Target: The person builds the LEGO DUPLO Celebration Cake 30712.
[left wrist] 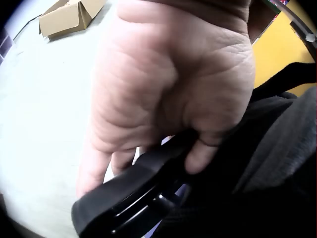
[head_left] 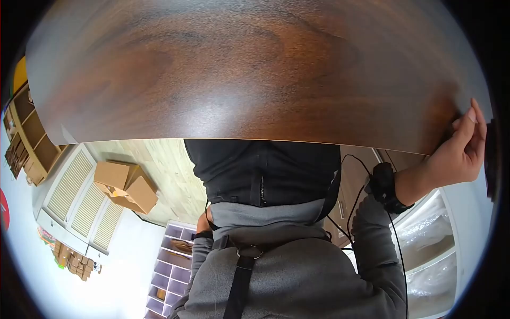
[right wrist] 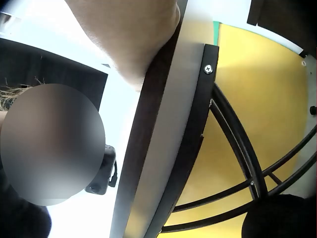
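Note:
A dark brown wood-grain tabletop spans the top of the head view, its near edge right before the torso. My right hand is at its right end, fingers mostly straight and pointing away, touching near the corner. In the right wrist view the heel of this hand lies against the table's edge; its fingers are out of frame. My left hand grips a black plastic piece that looks like a chair armrest, thumb on one side and fingers on the other. The tabletop hides none of the left wrist view.
Under the tabletop run a black metal frame and curved legs. An open cardboard box stands on the floor near a purple shelf unit. Black cables hang by the right arm, beside a white cabinet.

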`<control>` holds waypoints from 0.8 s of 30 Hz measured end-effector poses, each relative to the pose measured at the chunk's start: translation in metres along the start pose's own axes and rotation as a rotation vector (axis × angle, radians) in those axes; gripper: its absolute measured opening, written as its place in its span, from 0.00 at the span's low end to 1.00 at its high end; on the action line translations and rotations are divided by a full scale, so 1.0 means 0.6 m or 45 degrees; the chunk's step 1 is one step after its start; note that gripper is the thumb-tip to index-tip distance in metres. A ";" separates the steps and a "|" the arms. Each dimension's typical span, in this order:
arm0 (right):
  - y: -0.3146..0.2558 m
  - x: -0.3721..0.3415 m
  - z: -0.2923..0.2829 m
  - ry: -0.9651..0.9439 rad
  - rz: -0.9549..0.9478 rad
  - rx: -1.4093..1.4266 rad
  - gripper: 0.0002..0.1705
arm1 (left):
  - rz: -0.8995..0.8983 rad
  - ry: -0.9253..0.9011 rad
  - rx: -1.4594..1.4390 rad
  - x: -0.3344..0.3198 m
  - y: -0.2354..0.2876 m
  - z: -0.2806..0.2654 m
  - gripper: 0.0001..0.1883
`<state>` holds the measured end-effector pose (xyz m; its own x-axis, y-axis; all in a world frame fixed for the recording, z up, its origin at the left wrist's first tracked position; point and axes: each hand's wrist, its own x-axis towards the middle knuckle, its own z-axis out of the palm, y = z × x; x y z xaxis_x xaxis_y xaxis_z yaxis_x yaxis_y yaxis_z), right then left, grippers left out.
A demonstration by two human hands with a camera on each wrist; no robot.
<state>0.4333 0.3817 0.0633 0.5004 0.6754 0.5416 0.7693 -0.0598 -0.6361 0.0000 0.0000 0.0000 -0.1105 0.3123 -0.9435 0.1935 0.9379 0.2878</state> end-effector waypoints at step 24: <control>-0.041 -0.016 0.031 -0.206 -0.025 0.008 0.06 | 0.171 0.125 0.033 -0.072 0.008 0.010 0.24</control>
<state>0.4019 0.3903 0.0636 0.4143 0.7858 0.4592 0.7756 -0.0409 -0.6299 0.0117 -0.0097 0.0410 -0.1761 0.4490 -0.8760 0.2380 0.8829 0.4047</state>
